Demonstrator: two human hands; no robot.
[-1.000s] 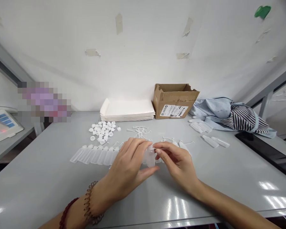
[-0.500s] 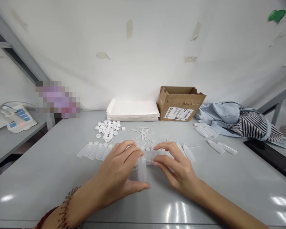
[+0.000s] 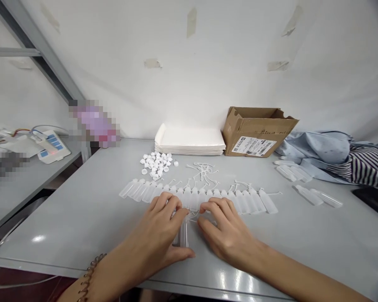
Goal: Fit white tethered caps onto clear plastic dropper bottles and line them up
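Note:
My left hand (image 3: 166,226) is curled around a small translucent plastic bottle (image 3: 184,235), with the index finger at its neck end and the thumb near its base. Part of another bottle shows beside it, under the palm. Just to the right, my right hand (image 3: 223,228) has its fingers bent together, low over the table; whatever lies in them is hidden. Thin white straps (image 3: 193,216) show between the two hands. Behind the hands runs a row of similar bottles (image 3: 193,199), lying side by side, several with white straps at their necks.
White caps (image 3: 157,163) are heaped at the back left, with a tangle of white straps (image 3: 204,171) beside them. Farther back are stacked white envelopes (image 3: 190,144) and a cardboard box (image 3: 260,132). More bottles (image 3: 308,195), blue cloth (image 3: 318,147) and a black phone (image 3: 371,203) lie right.
The view has turned left, so the table's things sit farther right. My right hand's fingers, earlier pinching a strap stretched from the bottle, are now curled lower by the table. My left hand keeps its bottle.

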